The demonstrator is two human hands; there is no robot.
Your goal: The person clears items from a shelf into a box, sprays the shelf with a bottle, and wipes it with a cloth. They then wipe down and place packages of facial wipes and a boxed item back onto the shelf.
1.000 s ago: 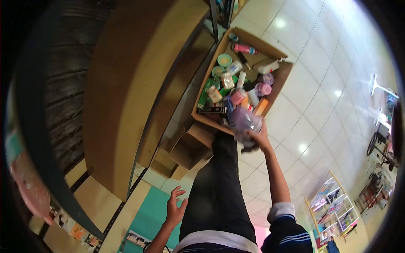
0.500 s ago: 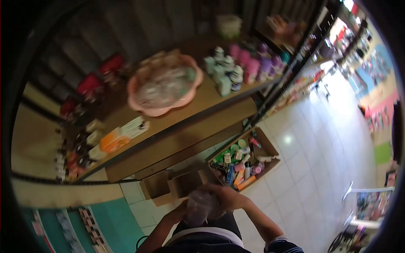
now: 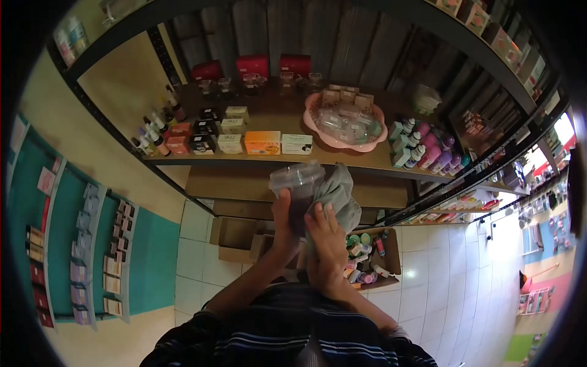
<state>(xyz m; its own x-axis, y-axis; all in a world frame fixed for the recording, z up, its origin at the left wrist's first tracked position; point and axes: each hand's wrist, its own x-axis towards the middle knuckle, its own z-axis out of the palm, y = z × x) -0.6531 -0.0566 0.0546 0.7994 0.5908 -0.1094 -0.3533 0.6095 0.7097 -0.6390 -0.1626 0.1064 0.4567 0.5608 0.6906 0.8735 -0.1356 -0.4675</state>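
My left hand (image 3: 284, 229) is wrapped round a clear plastic container (image 3: 298, 180), held up in front of the shelf with its rim towards the top. My right hand (image 3: 328, 246) presses a grey cloth (image 3: 340, 196) against the container's right side. The cloth bunches up above my right fingers and hangs over to the right. Behind the container, on the shelf, stand an orange box (image 3: 263, 142) and a white-and-green box (image 3: 297, 144). A pink scalloped basin (image 3: 362, 147) holding clear plastic packs is also close behind.
Bottles in pink and purple (image 3: 431, 153) stand at the shelf's right end, small boxes and bottles at its left. On the floor are an open carton (image 3: 235, 235) and a cardboard box (image 3: 391, 257) full of mixed products. Black metal uprights (image 3: 195, 199) frame the shelf.
My hands have risen from near my waist to the shelf front, lifting the container. The grey cloth now shows clearly in my right hand. The view has turned and levelled on the shelf.
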